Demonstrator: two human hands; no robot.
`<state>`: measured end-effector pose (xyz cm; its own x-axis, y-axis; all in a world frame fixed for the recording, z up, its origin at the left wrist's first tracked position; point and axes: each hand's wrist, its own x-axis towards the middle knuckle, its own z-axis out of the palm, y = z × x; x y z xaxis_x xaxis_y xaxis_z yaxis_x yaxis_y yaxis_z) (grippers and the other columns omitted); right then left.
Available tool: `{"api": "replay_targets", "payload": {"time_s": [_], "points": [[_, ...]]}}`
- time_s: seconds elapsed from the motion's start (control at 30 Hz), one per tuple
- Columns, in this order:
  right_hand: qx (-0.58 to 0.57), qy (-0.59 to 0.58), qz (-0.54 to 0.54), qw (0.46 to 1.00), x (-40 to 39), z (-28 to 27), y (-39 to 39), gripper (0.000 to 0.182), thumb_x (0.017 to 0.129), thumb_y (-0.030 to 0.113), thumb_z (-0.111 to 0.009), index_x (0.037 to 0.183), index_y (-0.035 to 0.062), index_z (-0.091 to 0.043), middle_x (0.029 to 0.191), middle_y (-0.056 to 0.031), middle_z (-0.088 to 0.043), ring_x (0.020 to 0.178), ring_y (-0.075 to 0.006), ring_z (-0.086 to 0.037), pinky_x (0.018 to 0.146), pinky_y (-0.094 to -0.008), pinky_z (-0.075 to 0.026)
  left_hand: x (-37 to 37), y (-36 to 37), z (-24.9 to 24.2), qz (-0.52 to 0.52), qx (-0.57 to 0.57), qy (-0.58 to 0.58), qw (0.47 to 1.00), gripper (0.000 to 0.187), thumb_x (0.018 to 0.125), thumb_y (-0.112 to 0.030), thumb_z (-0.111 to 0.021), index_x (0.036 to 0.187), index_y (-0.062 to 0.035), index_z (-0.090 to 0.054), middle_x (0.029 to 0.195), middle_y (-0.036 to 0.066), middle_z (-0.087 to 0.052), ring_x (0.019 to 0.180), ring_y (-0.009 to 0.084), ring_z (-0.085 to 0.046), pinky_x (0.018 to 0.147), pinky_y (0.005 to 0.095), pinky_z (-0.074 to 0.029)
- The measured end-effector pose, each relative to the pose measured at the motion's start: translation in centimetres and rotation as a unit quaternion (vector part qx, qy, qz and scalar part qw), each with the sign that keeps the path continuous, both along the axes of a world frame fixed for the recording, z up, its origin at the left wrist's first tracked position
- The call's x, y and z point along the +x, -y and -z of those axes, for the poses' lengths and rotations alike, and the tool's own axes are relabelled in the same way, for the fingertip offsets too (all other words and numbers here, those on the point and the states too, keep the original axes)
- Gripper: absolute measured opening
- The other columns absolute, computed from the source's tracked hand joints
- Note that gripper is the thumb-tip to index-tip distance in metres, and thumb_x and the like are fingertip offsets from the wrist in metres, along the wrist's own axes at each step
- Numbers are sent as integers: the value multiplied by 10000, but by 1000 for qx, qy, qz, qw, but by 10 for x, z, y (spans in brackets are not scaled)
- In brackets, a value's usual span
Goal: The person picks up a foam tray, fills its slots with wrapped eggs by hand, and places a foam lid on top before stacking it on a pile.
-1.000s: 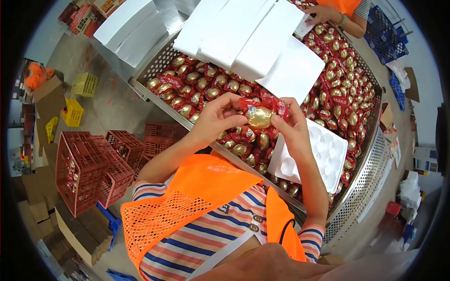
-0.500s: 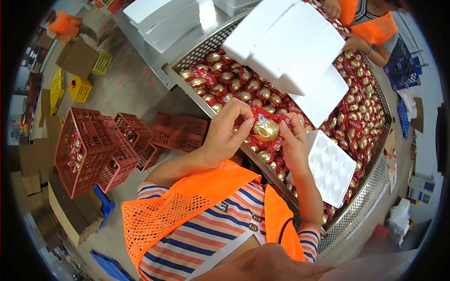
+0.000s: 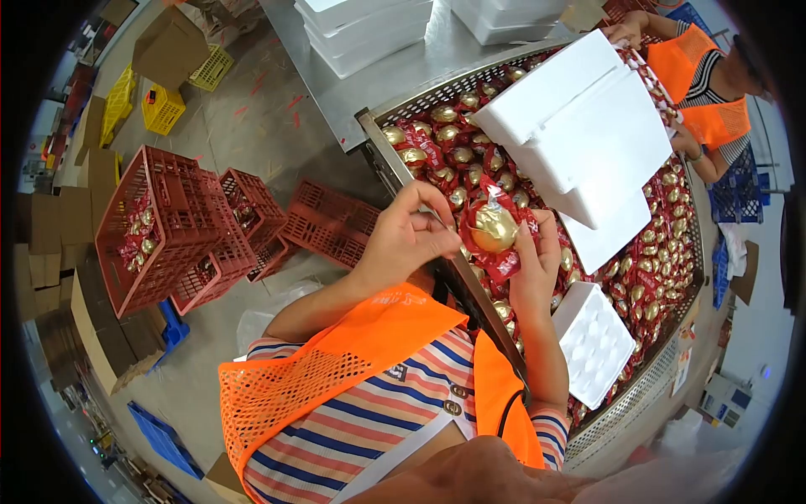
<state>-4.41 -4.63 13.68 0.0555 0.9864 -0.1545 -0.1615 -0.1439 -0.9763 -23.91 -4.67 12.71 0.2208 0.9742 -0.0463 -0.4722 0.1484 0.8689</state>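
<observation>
A gold egg-shaped piece (image 3: 495,228) in a red and clear wrapper is held above a perforated metal bin (image 3: 388,161). My right hand (image 3: 537,262) grips the wrapper at its right side, thumb in front. At its left edge is my left hand (image 3: 413,233), thumb and fingertips pinched together. Whether a bit of wrapper is between them I cannot make out. Beneath both hands, the bin is full of similar wrapped gold eggs (image 3: 446,134). White foam boxes (image 3: 579,126) rest on them, and a white foam tray with round hollows (image 3: 594,340) lies near my right forearm.
Stacked white foam boxes (image 3: 369,34) stand on a metal table (image 3: 336,105). Red crates (image 3: 155,227), some holding wrapped eggs, are on the floor at left, with yellow crates (image 3: 161,109) beyond. Across the bin, a person in an orange vest (image 3: 714,122) has hands at its edge.
The egg has turned so more gold faces me, and the wrapper stands up higher above it. My left fingertips have shifted to the wrapper's edge. The view has swung, so surroundings appear shifted.
</observation>
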Motion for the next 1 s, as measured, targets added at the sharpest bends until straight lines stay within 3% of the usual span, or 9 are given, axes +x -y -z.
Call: {"api": "replay_targets", "payload": {"time_s": [0.17, 0.27, 0.3, 0.4, 0.43, 0.57, 0.87, 1.0], "points": [[50, 57, -45, 996, -1, 8, 1, 74, 981, 62, -521, 1049, 35, -510, 960, 0, -563, 868, -45, -487, 796, -212, -417, -1, -4, 14, -1, 57, -36, 998, 206, 888, 31, -661, 978, -25, -484, 934, 17, -477, 820, 84, -543, 719, 245, -522], [56, 44, -78, 994, 8, -1, 1, 105, 954, 40, -533, 1054, 24, -509, 1054, -38, -580, 941, -77, -517, 865, -228, -418, 0, -10, 14, 18, 96, -40, 994, 187, 880, 62, -643, 944, -23, -490, 941, 18, -464, 832, 84, -516, 705, 234, -510], [116, 40, -73, 990, 9, 1, -2, 175, 911, 10, -565, 1077, 21, -512, 1151, -75, -567, 1028, -121, -537, 939, -260, -410, 2, -12, 14, 26, 105, -37, 993, 176, 882, 67, -634, 934, -22, -491, 932, 19, -468, 819, 88, -526, 702, 233, -508], [104, 37, -51, 993, 18, -9, 7, 221, 871, -15, -603, 1075, 23, -530, 1176, -83, -537, 1105, -158, -529, 1000, -292, -389, 6, -13, 12, 45, 111, -33, 992, 151, 890, 76, -609, 913, -17, -492, 904, 22, -481, 772, 97, -554, 687, 235, -506], [109, 57, -24, 992, 15, -18, 7, 197, 858, -26, -643, 1027, 30, -560, 1113, -55, -545, 1011, -122, -546, 908, -264, -428, 7, -13, 9, 46, 102, -37, 993, 144, 895, 74, -602, 910, -16, -491, 892, 24, -485, 753, 100, -563, 678, 238, -507], [87, 73, -7, 994, 33, -7, 18, 145, 868, -1, -696, 933, 47, -577, 923, 7, -536, 783, -59, -521, 696, -208, -415, 11, -13, 8, 51, 100, -52, 992, 102, 911, 61, -589, 934, -4, -513, 857, 28, -499, 694, 109, -585, 642, 244, -523], [106, -52, 75, 990, 40, 1, 35, 148, 884, 12, -685, 910, 59, -547, 884, -4, -555, 784, -63, -526, 711, -224, -440, 37, -11, 14, -2, 139, 7, 990, 97, 919, 26, -606, 1000, 21, -553, 857, 36, -520, 713, 109, -565, 585, 281, -560], [66, -97, 89, 989, 42, 4, 40, 158, 884, 25, -693, 908, 73, -543, 868, 0, -570, 765, -57, -520, 691, -217, -434, 41, -8, 14, -6, 129, 4, 992, 64, 925, 5, -607, 948, -1, -548, 886, 41, -540, 776, 113, -565, 702, 263, -520]]}}
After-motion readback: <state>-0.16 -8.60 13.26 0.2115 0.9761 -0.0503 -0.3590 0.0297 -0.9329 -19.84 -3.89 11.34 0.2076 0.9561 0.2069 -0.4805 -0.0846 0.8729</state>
